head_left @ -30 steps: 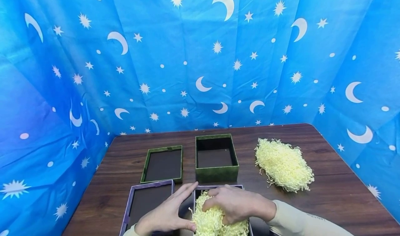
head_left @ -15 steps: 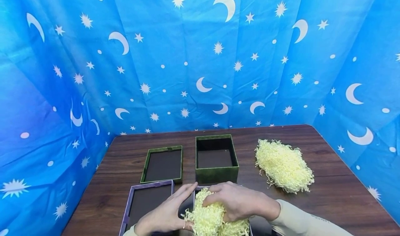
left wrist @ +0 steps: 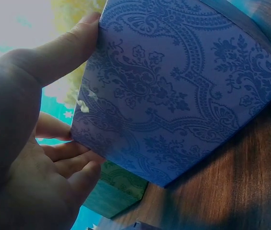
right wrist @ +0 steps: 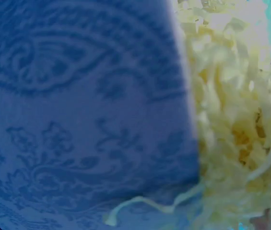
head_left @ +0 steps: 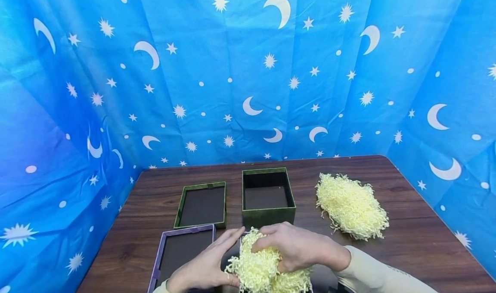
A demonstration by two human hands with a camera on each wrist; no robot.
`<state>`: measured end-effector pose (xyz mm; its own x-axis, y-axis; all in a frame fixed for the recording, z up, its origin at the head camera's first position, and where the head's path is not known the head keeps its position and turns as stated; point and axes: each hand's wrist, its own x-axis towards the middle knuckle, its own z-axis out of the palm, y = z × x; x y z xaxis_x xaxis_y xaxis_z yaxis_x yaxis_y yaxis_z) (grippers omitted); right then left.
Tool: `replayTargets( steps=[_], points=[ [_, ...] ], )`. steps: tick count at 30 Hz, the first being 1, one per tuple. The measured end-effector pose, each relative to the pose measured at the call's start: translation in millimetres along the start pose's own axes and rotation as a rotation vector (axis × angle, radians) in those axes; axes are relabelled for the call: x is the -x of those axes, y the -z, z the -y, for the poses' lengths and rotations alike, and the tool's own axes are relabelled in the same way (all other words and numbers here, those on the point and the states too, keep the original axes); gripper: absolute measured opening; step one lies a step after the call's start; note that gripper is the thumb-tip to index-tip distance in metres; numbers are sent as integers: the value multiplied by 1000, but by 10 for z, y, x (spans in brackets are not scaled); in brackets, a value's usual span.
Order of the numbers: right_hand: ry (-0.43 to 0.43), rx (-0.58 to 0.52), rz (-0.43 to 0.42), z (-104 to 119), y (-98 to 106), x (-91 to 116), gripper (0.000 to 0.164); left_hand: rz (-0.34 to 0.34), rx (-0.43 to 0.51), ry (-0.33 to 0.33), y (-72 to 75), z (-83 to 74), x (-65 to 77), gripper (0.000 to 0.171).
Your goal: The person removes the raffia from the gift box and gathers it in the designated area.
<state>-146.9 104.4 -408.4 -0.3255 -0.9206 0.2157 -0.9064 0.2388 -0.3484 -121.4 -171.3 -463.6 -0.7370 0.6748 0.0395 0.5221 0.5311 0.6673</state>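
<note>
My right hand (head_left: 296, 246) grips a clump of pale yellow shredded paper (head_left: 257, 263) at the mouth of a purple patterned box (left wrist: 173, 86). The fingertips are hidden in the strands. My left hand (head_left: 207, 263) rests at the left side of this box, its fingers straight and spread apart from the thumb. In the left wrist view, the thumb touches the box's rim and the fingers lie at its far corner. Shredded paper (right wrist: 231, 120) stands above the box's edge in the right wrist view. Paper and hands hide most of the box in the head view.
A purple lid (head_left: 156, 267) lies inside up at the left. Behind it lies a green lid (head_left: 222, 223), beside an open green box (head_left: 267, 217). More shredded paper (head_left: 352, 207) is heaped on the wooden table (head_left: 410, 232) at the right. A blue curtain (head_left: 248, 69) surrounds the table.
The clump under my right hand has risen and bulges higher over the box's back rim. My right hand has moved up slightly. The left hand stays nearly still.
</note>
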Motion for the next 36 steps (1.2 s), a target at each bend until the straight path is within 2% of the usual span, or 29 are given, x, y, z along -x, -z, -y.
replayTargets(
  steps=[10,16,24,36],
  points=[
    [4,-5,-38,83,126,34,76,17,30,1,16,15,-7,108],
    [9,27,-48,88,175,43,77,2,12,-29,18,21,-11,107],
    [26,-28,-109,105,272,90,77,-22,7,-19,7,2,-14,109],
    [38,17,-157,163,365,196,77,-41,8,-23,-20,13,4,110]
  ],
)
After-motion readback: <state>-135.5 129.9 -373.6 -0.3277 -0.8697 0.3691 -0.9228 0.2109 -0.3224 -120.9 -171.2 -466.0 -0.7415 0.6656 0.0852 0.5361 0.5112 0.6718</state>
